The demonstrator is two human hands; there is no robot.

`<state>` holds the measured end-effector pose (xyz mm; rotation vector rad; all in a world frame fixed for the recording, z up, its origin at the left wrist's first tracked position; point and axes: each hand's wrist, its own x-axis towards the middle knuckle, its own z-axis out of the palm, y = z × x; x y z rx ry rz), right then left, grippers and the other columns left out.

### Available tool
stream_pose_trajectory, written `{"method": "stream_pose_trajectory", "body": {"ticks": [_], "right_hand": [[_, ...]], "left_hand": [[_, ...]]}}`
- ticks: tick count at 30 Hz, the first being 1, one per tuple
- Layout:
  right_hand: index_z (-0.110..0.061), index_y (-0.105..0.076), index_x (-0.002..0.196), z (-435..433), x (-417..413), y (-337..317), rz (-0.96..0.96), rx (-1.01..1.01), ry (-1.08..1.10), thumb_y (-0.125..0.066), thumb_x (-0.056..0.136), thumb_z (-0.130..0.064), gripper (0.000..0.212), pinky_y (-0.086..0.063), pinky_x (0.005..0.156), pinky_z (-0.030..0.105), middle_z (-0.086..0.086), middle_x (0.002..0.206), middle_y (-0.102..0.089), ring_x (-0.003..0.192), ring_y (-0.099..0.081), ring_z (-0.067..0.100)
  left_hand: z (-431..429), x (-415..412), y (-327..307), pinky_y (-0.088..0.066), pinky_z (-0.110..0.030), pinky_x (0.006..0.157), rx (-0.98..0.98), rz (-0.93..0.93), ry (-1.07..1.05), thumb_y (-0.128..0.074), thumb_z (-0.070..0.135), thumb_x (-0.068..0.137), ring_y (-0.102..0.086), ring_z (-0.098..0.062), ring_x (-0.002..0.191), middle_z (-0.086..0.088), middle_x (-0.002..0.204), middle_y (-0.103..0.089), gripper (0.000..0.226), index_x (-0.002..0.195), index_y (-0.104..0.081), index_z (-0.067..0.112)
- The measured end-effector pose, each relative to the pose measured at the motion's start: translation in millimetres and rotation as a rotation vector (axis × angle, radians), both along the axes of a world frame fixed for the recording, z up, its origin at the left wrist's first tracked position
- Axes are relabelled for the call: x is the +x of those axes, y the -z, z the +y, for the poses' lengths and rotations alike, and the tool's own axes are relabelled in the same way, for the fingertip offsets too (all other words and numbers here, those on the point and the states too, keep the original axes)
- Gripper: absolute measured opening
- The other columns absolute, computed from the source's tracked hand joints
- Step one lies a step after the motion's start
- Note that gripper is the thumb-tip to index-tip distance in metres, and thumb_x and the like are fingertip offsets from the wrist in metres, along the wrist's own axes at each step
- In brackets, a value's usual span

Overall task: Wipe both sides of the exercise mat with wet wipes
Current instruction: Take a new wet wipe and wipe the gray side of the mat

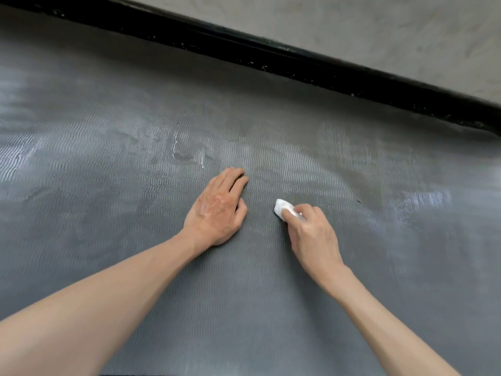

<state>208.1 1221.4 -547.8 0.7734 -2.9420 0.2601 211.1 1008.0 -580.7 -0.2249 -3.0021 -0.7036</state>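
A dark grey exercise mat (pixel 108 226) with a fine wavy texture fills most of the view. Wet streaks and shiny patches mark its surface. My left hand (pixel 217 207) rests flat on the mat near the middle, fingers straight and pointing away from me. Just to its right, my right hand (pixel 311 234) grips a crumpled white wet wipe (pixel 283 208) and presses it against the mat. Part of the wipe is hidden under my fingers.
The mat's black far edge (pixel 298 63) runs diagonally from upper left down to the right. Beyond it lies a grey concrete floor (pixel 379 31).
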Motion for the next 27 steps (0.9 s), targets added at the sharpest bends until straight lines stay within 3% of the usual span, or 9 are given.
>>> {"method": "stream_pose_trajectory", "body": {"ticks": [5,10,12,14,16,21,27], "right_hand": [[-0.003,-0.066,0.093,-8.2,-65.2,-4.5,0.013,0.011,0.058,-0.066,0.077,0.010,0.021,-0.039,0.047,0.035,0.015,0.078,-0.055,0.065,-0.053,0.034],[-0.012,-0.059,0.103,6.3,-5.0,-3.6,-0.060,-0.046,-0.122,-0.067,0.073,0.007,0.036,-0.042,0.052,0.034,0.010,0.088,-0.057,0.070,-0.050,0.030],[-0.010,-0.062,0.099,17.1,3.6,-2.5,-0.058,-0.064,-0.195,-0.067,0.074,0.007,0.030,-0.046,0.047,0.034,0.009,0.091,-0.058,0.070,-0.051,0.030],[-0.011,-0.062,0.098,17.4,-18.5,-0.2,-0.037,-0.077,-0.232,-0.055,0.084,-0.002,0.018,-0.047,0.046,0.034,0.009,0.091,-0.059,0.070,-0.052,0.030],[-0.013,-0.062,0.100,8.4,-56.2,2.6,-0.001,-0.101,-0.219,-0.046,0.089,-0.008,0.020,-0.046,0.049,0.034,0.011,0.088,-0.060,0.069,-0.052,0.030],[-0.004,-0.070,0.096,-5.6,-86.0,14.4,0.063,-0.193,-0.041,-0.063,0.078,0.010,0.024,-0.048,0.058,0.037,0.011,0.089,-0.062,0.068,-0.055,0.033],[-0.014,-0.066,0.108,13.7,-69.9,24.3,0.107,-0.288,-0.143,-0.062,0.081,0.004,0.033,-0.041,0.070,0.030,0.006,0.094,-0.065,0.073,-0.056,0.030]], "left_hand": [[-0.7,-0.1,-0.4,-0.032,-0.041,0.115,-0.002,0.001,-0.007,-0.038,0.026,0.090,-0.040,-0.026,0.136,-0.010,0.141,-0.047,0.050,0.134,-0.051,0.004],[-1.4,-0.3,1.4,-0.033,-0.041,0.114,-0.001,-0.006,-0.014,-0.038,0.026,0.090,-0.040,-0.026,0.137,-0.009,0.142,-0.047,0.051,0.134,-0.052,0.005],[-1.0,0.3,3.0,-0.032,-0.039,0.115,-0.011,-0.002,-0.016,-0.038,0.026,0.090,-0.040,-0.025,0.137,-0.009,0.143,-0.047,0.051,0.134,-0.052,0.005],[-0.8,0.4,4.2,-0.029,-0.037,0.116,-0.018,0.010,-0.015,-0.039,0.025,0.090,-0.039,-0.024,0.137,-0.009,0.143,-0.047,0.050,0.135,-0.052,0.005],[-1.1,0.6,4.2,-0.028,-0.036,0.117,-0.018,0.009,-0.010,-0.040,0.024,0.091,-0.039,-0.024,0.138,-0.009,0.144,-0.047,0.050,0.135,-0.052,0.005],[-2.9,1.0,2.5,-0.031,-0.039,0.116,-0.033,-0.018,-0.010,-0.039,0.026,0.092,-0.038,-0.024,0.139,-0.008,0.145,-0.047,0.050,0.136,-0.051,0.004],[-1.6,1.3,-1.5,-0.021,-0.031,0.118,-0.054,-0.019,-0.017,-0.040,0.025,0.092,-0.037,-0.023,0.138,-0.009,0.144,-0.049,0.049,0.134,-0.054,0.004]]}}
